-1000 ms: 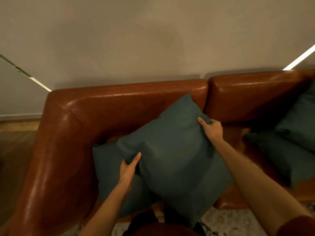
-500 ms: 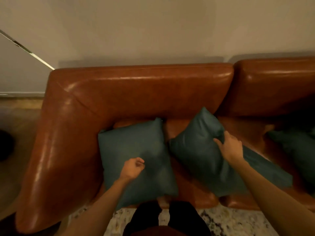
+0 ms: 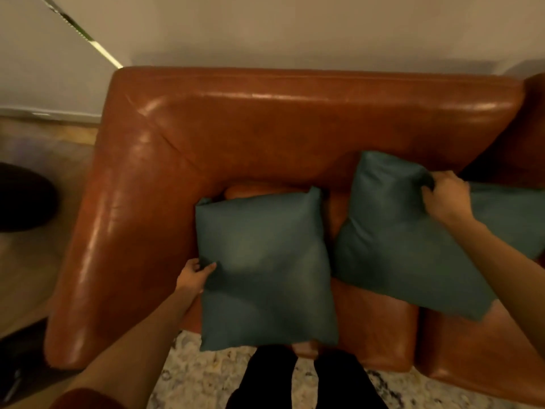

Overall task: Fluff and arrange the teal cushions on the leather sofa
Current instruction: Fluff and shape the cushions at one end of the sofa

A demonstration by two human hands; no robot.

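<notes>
Two teal cushions lie on the brown leather sofa. The left cushion rests flat on the seat near the armrest, its lower edge hanging past the seat front. My left hand grips its left edge. The right cushion lies tilted against the backrest. My right hand pinches its upper right corner. Another teal cushion shows partly behind my right arm.
The sofa's wide left armrest runs down the left side. A pale wall stands behind the backrest. My dark-trousered legs stand on a patterned rug at the seat front. A dark shape sits on the floor at left.
The lifted cushion came down onto the seat to the right, uncovering the cushion beneath. My left hand let go of it and moved onto the left cushion's edge. The view shifted left.
</notes>
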